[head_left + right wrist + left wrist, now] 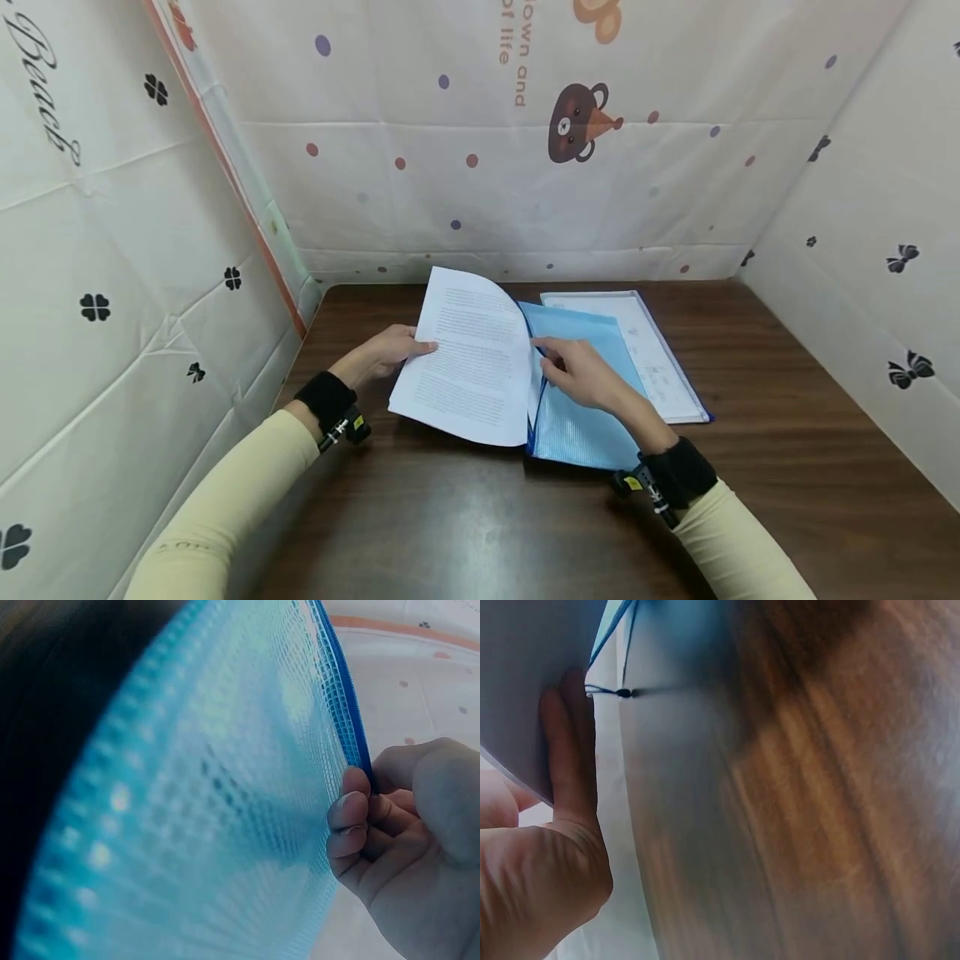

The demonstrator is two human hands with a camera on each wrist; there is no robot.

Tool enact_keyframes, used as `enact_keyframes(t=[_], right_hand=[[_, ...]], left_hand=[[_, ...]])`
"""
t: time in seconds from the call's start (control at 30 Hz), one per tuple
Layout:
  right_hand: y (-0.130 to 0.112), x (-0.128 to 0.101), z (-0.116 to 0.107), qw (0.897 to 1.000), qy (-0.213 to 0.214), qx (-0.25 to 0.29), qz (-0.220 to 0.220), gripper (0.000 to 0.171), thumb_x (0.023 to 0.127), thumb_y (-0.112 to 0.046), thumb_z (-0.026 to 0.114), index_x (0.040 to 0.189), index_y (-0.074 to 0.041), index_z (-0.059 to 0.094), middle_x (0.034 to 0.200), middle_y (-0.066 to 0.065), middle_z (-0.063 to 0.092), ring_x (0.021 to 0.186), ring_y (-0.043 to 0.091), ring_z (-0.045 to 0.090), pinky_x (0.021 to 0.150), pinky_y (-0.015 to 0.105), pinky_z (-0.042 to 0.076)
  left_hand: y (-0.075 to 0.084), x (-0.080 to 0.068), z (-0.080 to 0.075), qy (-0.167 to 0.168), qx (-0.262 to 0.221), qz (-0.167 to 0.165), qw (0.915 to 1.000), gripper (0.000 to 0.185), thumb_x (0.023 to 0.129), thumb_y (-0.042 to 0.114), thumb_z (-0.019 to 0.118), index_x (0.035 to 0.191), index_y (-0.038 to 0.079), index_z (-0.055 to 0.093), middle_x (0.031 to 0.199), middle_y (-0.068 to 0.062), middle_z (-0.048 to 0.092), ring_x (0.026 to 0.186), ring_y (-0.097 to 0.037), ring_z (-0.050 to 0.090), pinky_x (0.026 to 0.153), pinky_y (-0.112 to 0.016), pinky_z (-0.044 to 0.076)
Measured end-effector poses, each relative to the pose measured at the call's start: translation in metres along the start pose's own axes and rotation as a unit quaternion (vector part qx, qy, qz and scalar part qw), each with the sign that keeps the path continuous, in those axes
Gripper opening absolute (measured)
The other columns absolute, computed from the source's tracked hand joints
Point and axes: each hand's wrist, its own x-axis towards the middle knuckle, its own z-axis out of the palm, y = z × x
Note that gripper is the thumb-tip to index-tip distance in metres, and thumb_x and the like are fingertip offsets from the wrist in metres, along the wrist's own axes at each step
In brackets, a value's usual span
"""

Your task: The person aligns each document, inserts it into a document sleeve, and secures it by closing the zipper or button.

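Note:
A stack of printed paper sheets (468,358) stands tilted and slightly bowed at the middle of the table. My left hand (388,348) grips its left edge, thumb on the printed face and fingers behind, as the left wrist view shows. Beside the stack is a blue mesh zip pouch (585,433). My right hand (581,373) pinches the pouch's blue zip edge (349,697), with fingers curled round it in the right wrist view. The right edge of the paper sits at the pouch's opening; how far it reaches inside is hidden.
Partly under the blue pouch lies a flat white pouch or folder (656,358) with a blue edge and printed sheets showing. The dark wooden table (450,517) meets patterned cloth walls (450,192) at the back and both sides. A dark corded pull (625,693) hangs near the paper.

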Motion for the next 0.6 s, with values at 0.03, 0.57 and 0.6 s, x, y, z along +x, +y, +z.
enact_keyframes(t=[0.03, 0.57, 0.6], right_hand=[[0.0, 0.0, 0.0, 1.0, 0.001, 0.001, 0.0, 0.041, 0.106, -0.004, 0.056, 0.145, 0.008, 0.058, 0.065, -0.006, 0.055, 0.053, 0.012, 0.048, 0.05, 0.025, 0.038], [0.005, -0.002, 0.007, 1.0, 0.015, -0.005, 0.024, 0.043, 0.106, -0.004, 0.057, 0.147, 0.009, 0.055, 0.063, -0.004, 0.053, 0.051, 0.012, 0.046, 0.049, 0.024, 0.035], [0.004, -0.002, 0.006, 1.0, 0.014, -0.002, 0.023, 0.043, 0.106, -0.004, 0.057, 0.147, 0.009, 0.055, 0.063, -0.004, 0.054, 0.051, 0.012, 0.046, 0.049, 0.025, 0.035]], left_hand=[[0.0, 0.0, 0.0, 0.0, -0.001, 0.0, 1.0, 0.033, 0.109, 0.016, 0.061, 0.135, -0.004, 0.064, 0.109, -0.013, 0.077, 0.092, -0.025, 0.077, 0.076, -0.036, 0.062], [-0.013, -0.002, 0.013, 0.031, -0.007, 0.003, 0.9995, 0.033, 0.108, 0.018, 0.063, 0.132, -0.004, 0.064, 0.107, -0.013, 0.078, 0.087, -0.023, 0.077, 0.072, -0.035, 0.063], [-0.014, -0.002, 0.013, 0.029, -0.013, 0.001, 0.9995, 0.033, 0.108, 0.017, 0.063, 0.133, -0.005, 0.064, 0.106, -0.013, 0.078, 0.087, -0.023, 0.077, 0.072, -0.035, 0.063]])
